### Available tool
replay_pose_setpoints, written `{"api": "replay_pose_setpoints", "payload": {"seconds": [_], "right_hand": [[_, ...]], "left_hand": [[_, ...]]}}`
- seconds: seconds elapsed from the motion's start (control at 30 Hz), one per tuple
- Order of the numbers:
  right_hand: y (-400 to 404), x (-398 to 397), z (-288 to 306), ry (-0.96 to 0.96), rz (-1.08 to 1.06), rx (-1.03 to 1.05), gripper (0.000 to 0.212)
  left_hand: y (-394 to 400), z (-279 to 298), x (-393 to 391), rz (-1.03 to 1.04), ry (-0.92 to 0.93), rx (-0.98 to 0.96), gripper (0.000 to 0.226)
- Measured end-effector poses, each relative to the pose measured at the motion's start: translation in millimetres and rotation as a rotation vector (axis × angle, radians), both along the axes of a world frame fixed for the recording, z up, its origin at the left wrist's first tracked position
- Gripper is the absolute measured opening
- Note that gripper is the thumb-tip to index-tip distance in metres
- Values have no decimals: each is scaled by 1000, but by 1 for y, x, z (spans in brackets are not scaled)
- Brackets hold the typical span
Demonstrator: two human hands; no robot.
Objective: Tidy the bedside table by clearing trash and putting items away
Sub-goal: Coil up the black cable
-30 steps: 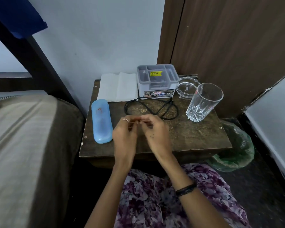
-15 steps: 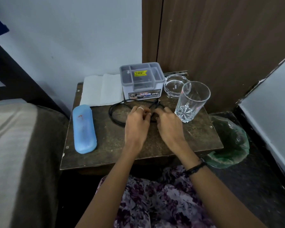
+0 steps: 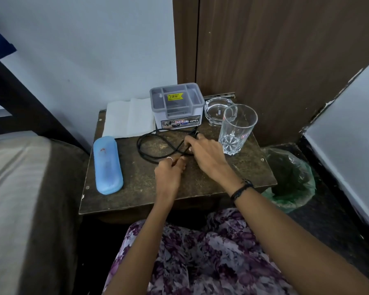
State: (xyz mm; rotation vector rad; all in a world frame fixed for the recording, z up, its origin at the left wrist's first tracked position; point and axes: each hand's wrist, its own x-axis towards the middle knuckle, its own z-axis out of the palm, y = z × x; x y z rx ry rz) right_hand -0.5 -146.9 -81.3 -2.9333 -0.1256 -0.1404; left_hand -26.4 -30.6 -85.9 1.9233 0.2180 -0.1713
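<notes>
Both hands are closed on the black cable (image 3: 156,145), which lies in a loose loop on the worktop (image 3: 200,184) just near of the grey organiser box (image 3: 176,107). Right hand (image 3: 209,154) pinches the strand at the loop's right side, fingers curled over it, close beside the drinking glass (image 3: 235,128). Left hand (image 3: 168,175) pinches the strand at the loop's near edge, fingertips together; what exactly sits between them is too small to confirm.

Assessment: the step in hand appears to be gathering the cable into a coil for putting away.

Recommendations:
- Keep the right elbow and wrist low and away from the glass; it stands upright just right of the knuckles and could tip. The glass ashtray (image 3: 218,111) sits directly behind it.
- Draw the slack toward the near side, not rightward.
- Wind even loops, one hand as anchor, the other feeding, to avoid kinks.
- Lift the coil clear before moving it, so it does not drag against the blue case (image 3: 108,165) or the white tissue (image 3: 130,118) at far left.
</notes>
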Motion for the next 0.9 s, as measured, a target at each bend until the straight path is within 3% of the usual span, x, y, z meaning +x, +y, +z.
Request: {"api": "replay_pose_setpoints", "payload": {"seconds": [0.17, 0.27, 0.33, 0.5, 0.67, 0.9], "right_hand": [[6, -21, 5, -44, -23, 237, 12], [14, -44, 10, -35, 16, 474, 18], [20, -55, 15, -9, 54, 608, 23], [25, -52, 45, -176, 8, 806, 22], [28, -27, 79, -107, 316, 676, 56], [41, -11, 74, 0, 364, 1013, 22]], "left_hand": [[1, 7, -6, 142, 155, -322, 22], [6, 18, -6, 269, 117, -433, 21], [12, 26, -7, 318, 64, -402, 24], [32, 52, -12, 46, -119, -205, 25], [49, 89, -10, -217, -203, -175, 28], [55, 111, 0, -239, -130, -392, 33]]}}
